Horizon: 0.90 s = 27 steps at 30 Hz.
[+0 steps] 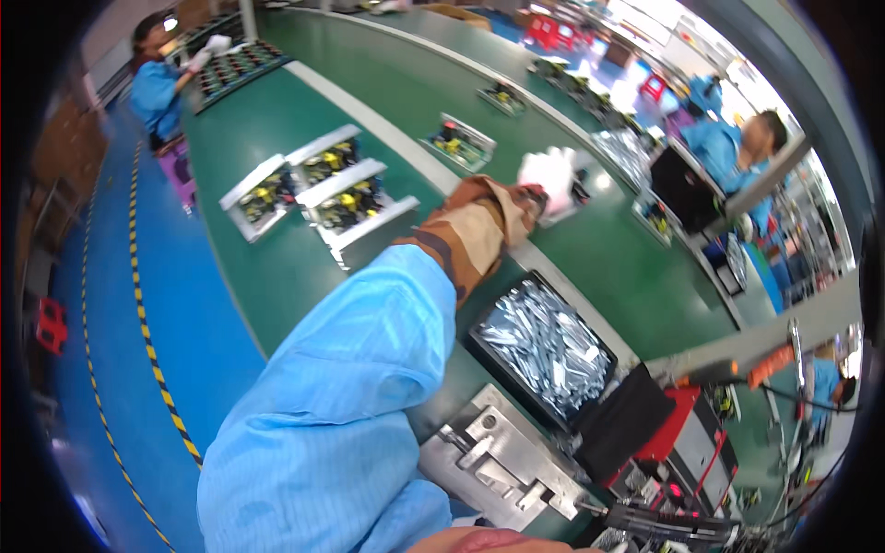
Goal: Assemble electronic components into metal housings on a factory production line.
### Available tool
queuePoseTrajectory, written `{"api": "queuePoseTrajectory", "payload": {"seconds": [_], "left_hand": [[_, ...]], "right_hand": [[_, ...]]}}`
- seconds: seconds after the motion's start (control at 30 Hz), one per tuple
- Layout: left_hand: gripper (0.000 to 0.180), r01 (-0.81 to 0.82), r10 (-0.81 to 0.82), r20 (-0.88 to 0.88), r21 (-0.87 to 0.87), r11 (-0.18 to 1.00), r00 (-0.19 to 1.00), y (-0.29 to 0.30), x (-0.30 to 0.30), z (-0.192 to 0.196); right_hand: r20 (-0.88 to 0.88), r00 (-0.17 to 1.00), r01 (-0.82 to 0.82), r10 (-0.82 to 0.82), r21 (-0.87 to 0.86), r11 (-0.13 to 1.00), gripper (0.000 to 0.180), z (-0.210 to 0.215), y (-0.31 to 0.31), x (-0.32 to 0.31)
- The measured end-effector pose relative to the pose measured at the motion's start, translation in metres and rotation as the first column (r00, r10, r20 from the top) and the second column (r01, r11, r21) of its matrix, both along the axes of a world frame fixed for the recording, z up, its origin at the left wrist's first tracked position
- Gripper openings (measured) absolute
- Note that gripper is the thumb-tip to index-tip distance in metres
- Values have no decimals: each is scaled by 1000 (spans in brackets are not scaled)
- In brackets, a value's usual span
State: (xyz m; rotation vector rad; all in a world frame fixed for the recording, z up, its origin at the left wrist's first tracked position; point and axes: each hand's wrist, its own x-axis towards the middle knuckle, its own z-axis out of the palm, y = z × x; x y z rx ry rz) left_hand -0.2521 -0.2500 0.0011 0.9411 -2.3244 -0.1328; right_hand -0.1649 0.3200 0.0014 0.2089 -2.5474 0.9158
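At the very bottom edge, just below the grey metal fixture (502, 461), a sliver of the right hand (498, 542) shows, bare; too little of it is in view to tell whether it is spread or closed. The fixture sits on the green worktop (304, 267), and just beyond it stands a black tray (544, 346) filled with small shiny metal parts. To the right of the fixture is a red and black machine (687, 442).

From the lower left, a light blue sleeve runs up past the tray to the left hand (489, 221), which wears a brown glove. Beyond the tray, its fingers are curled around the edge of a white plastic bag (553, 175) lying on the worktop, gripping it.

Left of the gloved hand lie three white trays (313, 184) with black and yellow parts. Farther off, other trays line the belt, and people in blue coats work at the far left and far right.
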Motion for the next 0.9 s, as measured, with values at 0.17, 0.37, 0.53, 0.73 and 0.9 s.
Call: {"api": "queuePoseTrajectory", "payload": {"seconds": [0.17,0.37,0.53,0.73,0.9], "left_hand": [[66,184,-129,-290,173,968,948,33,31,76],[86,560,-438,-565,51,827,699,53,164,143],[71,277,-313,-287,-159,948,905,67,300,162],[79,-108,105,150,15,994,983,65,410,80],[82,-334,251,490,89,938,835,80,438,31]], "right_hand": [[-164,986,4,7,63,998,25,-21,28,-5],[-145,983,-93,110,120,988,27,-22,17,-19],[-74,996,-47,55,101,994,25,-13,18,-9],[2,991,-134,134,-12,991,25,0,4,-2],[33,992,-126,123,124,984,26,3,9,2]]}}
